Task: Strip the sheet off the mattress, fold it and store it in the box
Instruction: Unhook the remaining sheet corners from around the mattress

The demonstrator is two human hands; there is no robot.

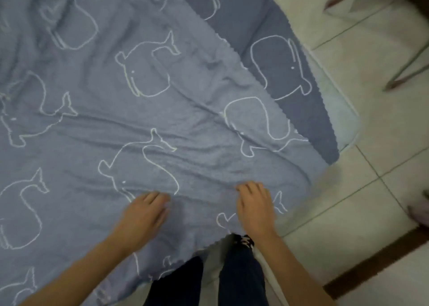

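Observation:
A blue sheet (144, 110) printed with white whale outlines lies wrinkled over the mattress (346, 120), whose pale corner shows at the right. One layer of the sheet is folded over, baring its darker face (278, 57) at the upper right. My left hand (144, 215) lies on the sheet near its front edge, fingers relaxed and slightly bent. A little to the right, my right hand (255, 205) rests on the sheet with its fingertips curled down into the cloth. The frame is blurred, so a grip cannot be told. No box is in view.
Pale floor tiles (371, 201) run along the right side. Thin metal legs of some furniture (408, 73) stand at the upper right. A dark wooden strip (376, 266) crosses the floor at the lower right. My legs in dark trousers (241, 280) stand at the mattress's front edge.

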